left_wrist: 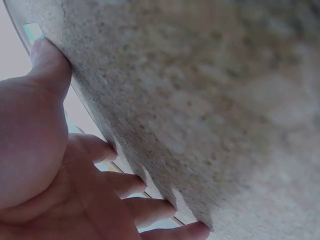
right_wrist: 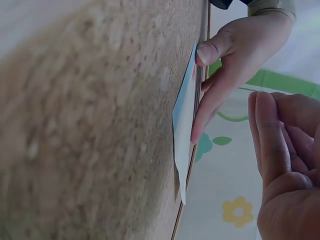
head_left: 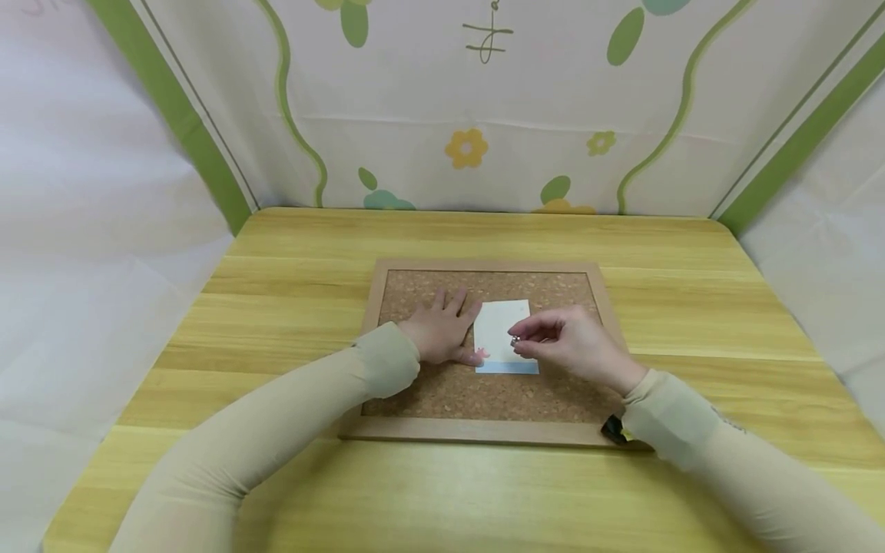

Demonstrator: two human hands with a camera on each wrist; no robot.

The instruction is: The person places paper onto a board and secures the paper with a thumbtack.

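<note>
A white sheet of paper (head_left: 499, 326) with a blue strip along its near edge and a small pink print lies on the cork board (head_left: 442, 399). My left hand (head_left: 439, 330) rests on the board with its fingers spread, its thumb on the paper's near left corner. Over the right part of the sheet, my right hand (head_left: 577, 346) pinches a small shiny silvery piece (head_left: 515, 340) between thumb and fingers; it is too small to tell its kind. In the right wrist view the paper (right_wrist: 184, 125) lifts slightly from the cork at one end.
A wooden frame (head_left: 484, 430) borders the board, which lies on a wood-grain table (head_left: 276, 307). Near its front right corner, by my right sleeve, sits a small black item (head_left: 613, 430) with a yellow part. A printed cloth (head_left: 387, 92) hangs behind the table.
</note>
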